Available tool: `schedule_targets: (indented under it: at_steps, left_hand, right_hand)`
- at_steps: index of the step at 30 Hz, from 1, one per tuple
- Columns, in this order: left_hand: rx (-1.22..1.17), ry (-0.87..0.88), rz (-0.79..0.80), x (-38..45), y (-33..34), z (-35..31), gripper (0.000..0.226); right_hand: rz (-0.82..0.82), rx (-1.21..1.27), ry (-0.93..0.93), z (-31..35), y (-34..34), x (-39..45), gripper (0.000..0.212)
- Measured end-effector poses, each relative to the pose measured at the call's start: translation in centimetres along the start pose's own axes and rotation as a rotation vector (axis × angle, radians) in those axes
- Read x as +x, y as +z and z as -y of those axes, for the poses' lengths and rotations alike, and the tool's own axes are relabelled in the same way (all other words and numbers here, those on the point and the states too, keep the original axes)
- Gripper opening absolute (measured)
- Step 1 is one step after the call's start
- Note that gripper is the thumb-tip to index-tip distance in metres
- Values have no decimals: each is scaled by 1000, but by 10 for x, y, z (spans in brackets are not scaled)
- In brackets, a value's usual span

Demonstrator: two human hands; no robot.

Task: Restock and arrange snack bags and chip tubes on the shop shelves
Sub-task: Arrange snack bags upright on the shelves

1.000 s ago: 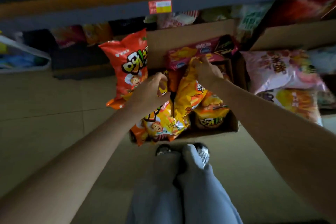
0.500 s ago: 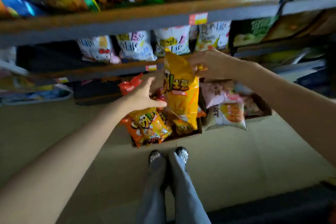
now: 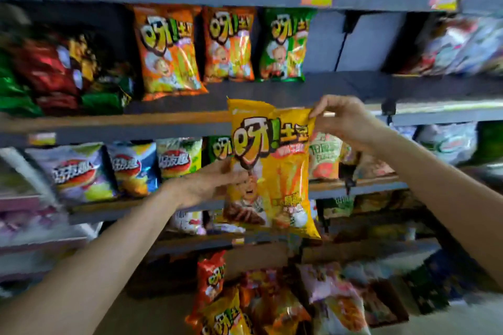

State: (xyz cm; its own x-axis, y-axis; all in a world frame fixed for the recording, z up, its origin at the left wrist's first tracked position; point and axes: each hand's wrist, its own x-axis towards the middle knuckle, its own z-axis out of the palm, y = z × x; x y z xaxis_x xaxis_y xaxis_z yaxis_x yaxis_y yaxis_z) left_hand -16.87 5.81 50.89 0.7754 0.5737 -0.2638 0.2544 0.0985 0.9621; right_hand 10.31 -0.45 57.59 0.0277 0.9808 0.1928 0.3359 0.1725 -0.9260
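Yellow foil bag (image 3: 269,168) is held upright in front of the shelves, between the second and third shelf levels, clear of every shelf board. The right hand (image 3: 344,119) pinches its top right corner between thumb and fingers. The left hand (image 3: 206,185) supports the bag's left edge at mid-height; its fingers lie partly behind the bag, so the exact hold cannot be told.

Probable destination: the empty gap (image 3: 351,43) on the upper shelf, right of the green bag (image 3: 284,45), in the row with the two orange bags (image 3: 168,51).

Hazards, as judged:

1. Corner slip. A pinch on one sealed corner is a weak hold on smooth foil. If the left hand lets go first, the bag may swing or drop toward the box (image 3: 272,304) below.
2. Edge catch. The bag's top sits just below the shelf edge (image 3: 163,119). A straight lift may snag it and crumple the seal.
3. Toppling. An air-filled bag stands poorly. Set down without backing, it may fall forward or knock the green bag.
4. Crushing. A tighter grip would break the contents.
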Motion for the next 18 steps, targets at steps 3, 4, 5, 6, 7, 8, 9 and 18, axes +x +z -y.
schedule_targets:
  at_steps: [3,4,5,6,7,8,9,18]
  left_hand:
    - [-88,18,-85,-10,3,-17,82]
    - [-99,20,-130,-10,0,-23,65]
    - [-132,16,-184,-12,0,-32,42]
    - [-151,14,-261,-12,-1,-42,23]
    - [-170,13,-338,-12,-4,-50,17]
    - [-170,15,-378,-8,-10,-55,18]
    - [-153,9,-417,-6,-13,-63,27]
    - [14,176,-681,44,-40,-111,31]
  right_hand:
    - [-81,165,38,12,5,8,14]
    - [-60,250,67,20,8,7,14]
    - [-47,309,115,25,11,7,19]
    - [-37,323,178,33,14,6,20]
    - [-12,260,240,36,17,6,23]
    - [46,139,303,39,19,5,33]
    - [139,-15,334,38,22,6,47]
    - [125,-123,355,45,30,85,31]
